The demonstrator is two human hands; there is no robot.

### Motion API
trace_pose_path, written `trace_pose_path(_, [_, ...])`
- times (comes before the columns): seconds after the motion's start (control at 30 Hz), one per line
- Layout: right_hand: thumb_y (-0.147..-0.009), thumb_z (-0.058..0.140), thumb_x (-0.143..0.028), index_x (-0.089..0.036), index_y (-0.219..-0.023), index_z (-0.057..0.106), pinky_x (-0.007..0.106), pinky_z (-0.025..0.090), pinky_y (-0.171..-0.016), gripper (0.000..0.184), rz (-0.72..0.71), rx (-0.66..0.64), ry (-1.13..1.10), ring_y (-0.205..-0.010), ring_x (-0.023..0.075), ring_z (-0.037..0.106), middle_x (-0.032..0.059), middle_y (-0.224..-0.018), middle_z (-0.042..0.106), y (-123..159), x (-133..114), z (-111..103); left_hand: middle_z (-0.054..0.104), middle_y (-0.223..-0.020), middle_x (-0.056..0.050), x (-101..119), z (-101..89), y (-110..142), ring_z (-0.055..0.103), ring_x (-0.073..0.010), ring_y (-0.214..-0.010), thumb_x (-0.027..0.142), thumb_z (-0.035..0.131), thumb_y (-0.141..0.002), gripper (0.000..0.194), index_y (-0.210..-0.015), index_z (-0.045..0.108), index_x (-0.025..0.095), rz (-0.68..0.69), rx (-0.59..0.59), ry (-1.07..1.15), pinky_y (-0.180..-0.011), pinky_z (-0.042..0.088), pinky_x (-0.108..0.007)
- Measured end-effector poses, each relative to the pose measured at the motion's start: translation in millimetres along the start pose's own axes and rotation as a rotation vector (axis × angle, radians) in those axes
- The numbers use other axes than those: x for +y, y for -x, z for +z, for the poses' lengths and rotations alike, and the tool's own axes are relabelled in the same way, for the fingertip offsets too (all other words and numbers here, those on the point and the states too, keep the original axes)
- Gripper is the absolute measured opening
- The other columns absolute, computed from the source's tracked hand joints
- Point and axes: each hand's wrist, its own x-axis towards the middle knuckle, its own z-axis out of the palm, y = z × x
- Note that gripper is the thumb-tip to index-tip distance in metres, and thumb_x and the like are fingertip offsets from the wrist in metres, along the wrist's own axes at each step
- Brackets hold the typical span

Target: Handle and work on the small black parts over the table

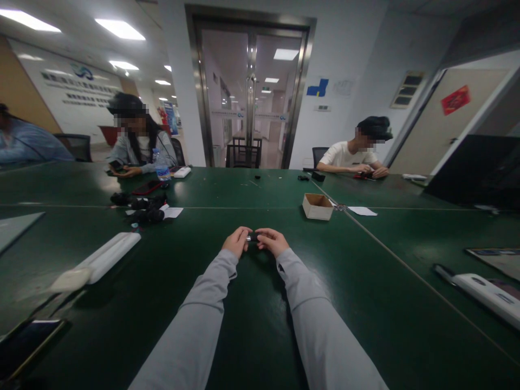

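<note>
Both my hands meet over the middle of the green table, holding a small black object with a silver part (253,237) between them. It lies level and looks short and narrow; its exact kind is too small to make out. My left hand (236,241) pinches the silver end with its fingertips. My right hand (274,241) is closed on the black end. The fingers cover both ends of the thing.
An open cardboard box (318,207) stands beyond my right hand. A white power strip (114,254) and a phone (30,346) lie at left. Black gear (148,208) and a water bottle (161,167) are farther off. Several people sit around the table (227,189).
</note>
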Motion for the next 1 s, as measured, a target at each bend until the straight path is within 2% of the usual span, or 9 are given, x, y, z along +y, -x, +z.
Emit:
trace_pose_path(0.13, [-0.053, 0.074, -0.03, -0.015, -0.086, 0.064, 0.022, 0.047, -0.049, 0.037, -0.001, 0.003, 0.005, -0.051, 0.0097, 0.056, 0.0002, -0.061, 0.061, 0.9, -1.5, 0.3, 0.054, -0.061, 0.003, -0.5, 0.1, -0.4, 0.044, -0.0074, -0.043, 0.035, 0.044, -0.077, 0.031, -0.103, 0.052, 0.019, 0.022, 0.002, 0.056, -0.045, 0.036, -0.02])
trace_pose_path(0.27, [-0.053, 0.074, -0.029, -0.014, -0.087, 0.064, 0.022, 0.048, -0.05, 0.038, 0.005, -0.014, 0.005, -0.052, 0.0102, 0.057, 0.0004, -0.06, 0.061, 1.0, -1.5, 0.0, 0.048, -0.049, 0.004, 0.0, -0.1, 0.1, 0.042, -0.0087, -0.041, 0.04, 0.035, -0.082, 0.032, -0.094, 0.056, 0.019, -0.012, 0.011, 0.003, -0.044, 0.034, -0.02])
trace_pose_path(0.4, [-0.054, 0.074, -0.029, -0.015, -0.086, 0.064, 0.021, 0.047, -0.049, 0.037, -0.001, -0.003, -0.004, -0.05, 0.0091, 0.056, 0.0, -0.061, 0.061, 0.0, -0.3, 0.0, 0.054, -0.063, 0.003, 0.7, -0.6, 0.5, 0.044, -0.0072, -0.043, 0.035, 0.043, -0.077, 0.029, -0.101, 0.052, 0.02, 0.016, -0.015, 0.052, -0.047, 0.037, -0.02])
trace_pose_path(0.53, [-0.054, 0.074, -0.028, -0.014, -0.086, 0.064, 0.021, 0.047, -0.049, 0.037, 0.003, -0.003, 0.007, -0.051, 0.0095, 0.056, 0.0001, -0.061, 0.061, -0.5, 0.0, 0.0, 0.049, -0.051, 0.004, 1.8, -0.5, 0.9, 0.041, -0.0082, -0.041, 0.037, 0.037, -0.08, 0.028, -0.092, 0.055, 0.018, 0.002, -0.019, 0.037, -0.044, 0.034, -0.02])
trace_pose_path(0.67, [-0.053, 0.074, -0.028, -0.015, -0.085, 0.064, 0.022, 0.047, -0.049, 0.037, 0.007, -0.004, 0.005, -0.052, 0.0102, 0.057, 0.0002, -0.062, 0.062, 0.3, -0.9, 0.1, 0.054, -0.061, 0.003, 1.9, -0.5, 1.0, 0.047, -0.0083, -0.05, 0.029, 0.044, -0.076, 0.023, -0.093, 0.055, 0.018, 0.041, -0.026, 0.104, -0.051, 0.039, -0.02])
trace_pose_path(0.8, [-0.054, 0.073, -0.028, -0.015, -0.086, 0.064, 0.022, 0.047, -0.049, 0.036, -0.007, -0.019, 0.006, -0.052, 0.0099, 0.057, -0.0001, -0.061, 0.061, 1.1, -1.5, 0.3, 0.051, -0.049, 0.003, 0.1, 0.2, 0.0, 0.044, -0.0091, -0.044, 0.034, 0.038, -0.079, 0.027, -0.09, 0.055, 0.018, -0.002, -0.013, 0.089, -0.047, 0.037, -0.021])
trace_pose_path(0.93, [-0.053, 0.073, -0.029, -0.015, -0.086, 0.064, 0.022, 0.048, -0.049, 0.037, -0.007, -0.009, 0.013, -0.051, 0.01, 0.056, 0.0, -0.061, 0.061, 1.0, -1.5, 0.4, 0.055, -0.06, 0.002, -0.8, 0.8, -0.8, 0.047, -0.0086, -0.049, 0.032, 0.045, -0.075, 0.025, -0.092, 0.055, 0.018, 0.011, -0.02, 0.151, -0.049, 0.039, -0.021])
trace_pose_path(1.0, [-0.053, 0.074, -0.029, -0.015, -0.086, 0.064, 0.022, 0.047, -0.049, 0.037, -0.006, -0.009, 0.016, -0.051, 0.0101, 0.056, 0.0, -0.061, 0.061, 1.0, -1.6, 0.3, 0.055, -0.057, 0.002, -1.1, 0.8, -1.1, 0.047, -0.0088, -0.048, 0.03, 0.046, -0.074, 0.024, -0.092, 0.055, 0.018, 0.006, -0.023, 0.155, -0.049, 0.039, -0.021])
